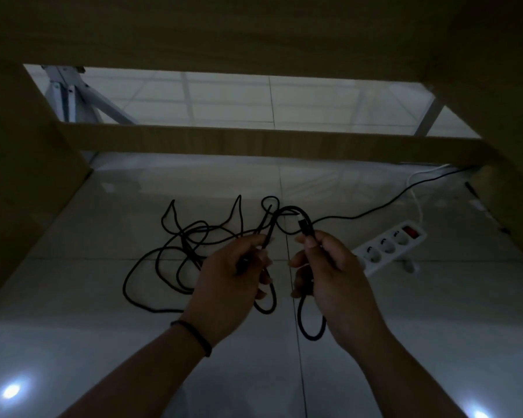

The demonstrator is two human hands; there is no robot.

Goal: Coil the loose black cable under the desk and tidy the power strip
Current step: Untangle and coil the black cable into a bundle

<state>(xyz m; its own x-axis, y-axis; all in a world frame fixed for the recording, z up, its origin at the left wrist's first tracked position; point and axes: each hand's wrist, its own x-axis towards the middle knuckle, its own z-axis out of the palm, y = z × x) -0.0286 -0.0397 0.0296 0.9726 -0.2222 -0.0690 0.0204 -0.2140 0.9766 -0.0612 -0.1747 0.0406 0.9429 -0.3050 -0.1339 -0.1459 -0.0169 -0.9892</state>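
**Two hands on the black cable, under the desk**

Two hands hold the black cable above the tiled floor. Left hand: grip closed round a doubled run of cable, fingers curled. Right hand: grip pinching the cable just below its plug end, which points up and away; a loop hangs below that hand. Rest of the cable lies in loose tangled loops on the floor, left and far of the hands, and one strand runs far right under the desk crossbar. White power strip lies flat on the floor just right of the right hand, red switch at its far end, sockets look unoccupied, white lead running away from it. Black band on the left wrist.
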